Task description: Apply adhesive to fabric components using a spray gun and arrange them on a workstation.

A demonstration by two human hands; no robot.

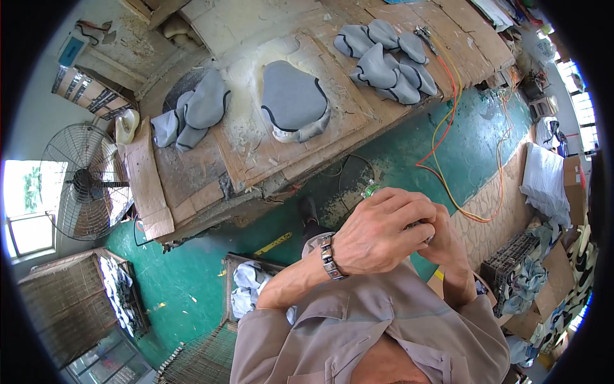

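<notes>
In front of my chest my two hands meet. My left hand (384, 230), with a beaded bracelet (329, 257) at the wrist, is closed, its fingers curled toward the right one. My right hand (443, 238) is closed too, partly hidden behind the left fingers. A small dark bit (419, 225) shows between them, too covered to name. A shiny green and clear piece (370, 189) sticks out beyond my left knuckles. On the workbench (243, 163) ahead lies a grey, black-edged padded piece (291, 95), apart from both hands.
Grey black-edged pieces are heaped on the bench at left (206, 102) and right (384, 67). A red hose (441, 144) and a yellow one hang over the bench edge to the green floor. A large fan (83, 180) stands at left; a black crate (508, 259) sits at right.
</notes>
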